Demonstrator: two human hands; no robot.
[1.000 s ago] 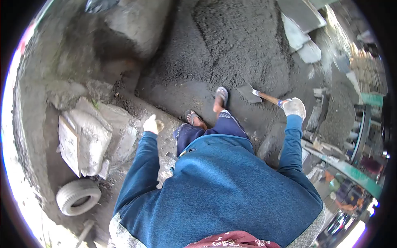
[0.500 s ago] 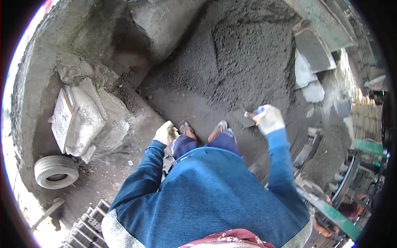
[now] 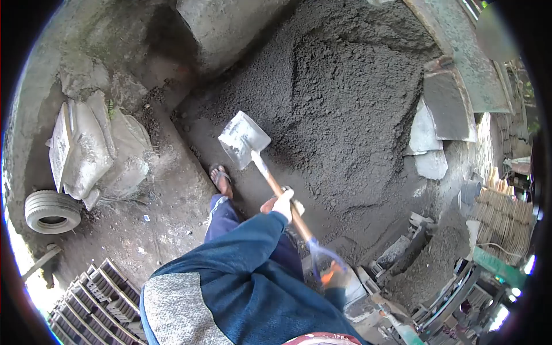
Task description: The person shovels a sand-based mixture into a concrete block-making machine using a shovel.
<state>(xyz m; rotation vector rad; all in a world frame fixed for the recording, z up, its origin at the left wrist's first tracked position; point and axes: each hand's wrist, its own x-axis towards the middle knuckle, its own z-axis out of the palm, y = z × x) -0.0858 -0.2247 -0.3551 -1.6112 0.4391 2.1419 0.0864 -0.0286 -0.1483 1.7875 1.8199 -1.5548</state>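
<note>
A shovel (image 3: 270,179) slants across the middle of the head view, its pale square blade (image 3: 244,138) up and to the left over the ground near the dark heap. My left hand (image 3: 283,206), in a light glove, is wrapped round the brown wooden shaft at about its middle. Lower down, the blue forked handle (image 3: 321,253) runs to my right hand (image 3: 339,276), which is closed at its end and partly blurred, with an orange patch showing. My sandalled left foot (image 3: 221,181) stands left of the shaft.
A large heap of damp dark grey sand-like material (image 3: 351,115) fills the area ahead. Broken slabs (image 3: 86,149) lean at the left above a tyre (image 3: 53,213). Stacked grey blocks (image 3: 103,299) stand lower left. Metal sheets (image 3: 451,100) and wooden slats (image 3: 500,221) line the right.
The shovel, upright in my right hand before, now lies slanted with its blade swung left. My left hand has come across onto the shaft. My body and view have turned.
</note>
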